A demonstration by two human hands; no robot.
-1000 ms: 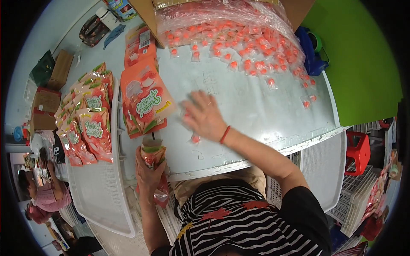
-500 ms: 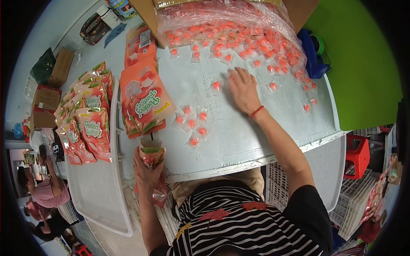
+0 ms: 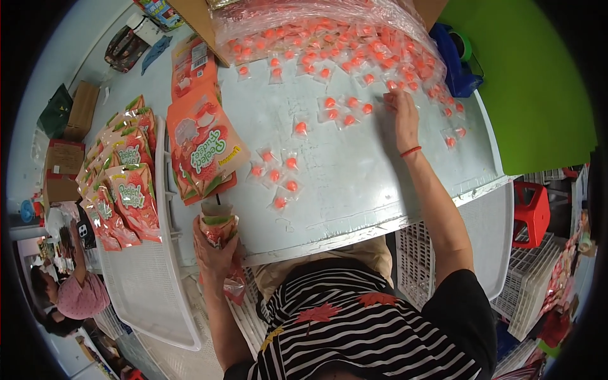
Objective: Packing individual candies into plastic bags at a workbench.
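Note:
My left hand (image 3: 214,254) is wrapped round an upright pink pouch (image 3: 218,229) at the table's front edge; the pouch's top gapes upward. My right hand (image 3: 404,123) reaches over the table with fingers bent and pressed together beside the pile of wrapped red candies (image 3: 380,54). Whatever its fingertips hold is hidden. Just left of that hand lies a small group of wrapped candies (image 3: 349,120), with a single candy (image 3: 300,128) farther left. Another cluster of candies (image 3: 274,175) lies nearer the left hand. Flat pink pouches (image 3: 199,136) are stacked beyond the left hand.
Filled pouches (image 3: 130,183) lie heaped at the left, above a white plastic tray (image 3: 149,285). A cardboard box with a clear liner (image 3: 304,28) spills candies at the back. A blue tape dispenser (image 3: 461,69) stands back right. A red stool (image 3: 531,215) is on the right.
My right hand has moved right and toward the pile, its fingers now drawn together. A small candy group shows where it was. My left hand still grips the pouch; the view has shifted slightly.

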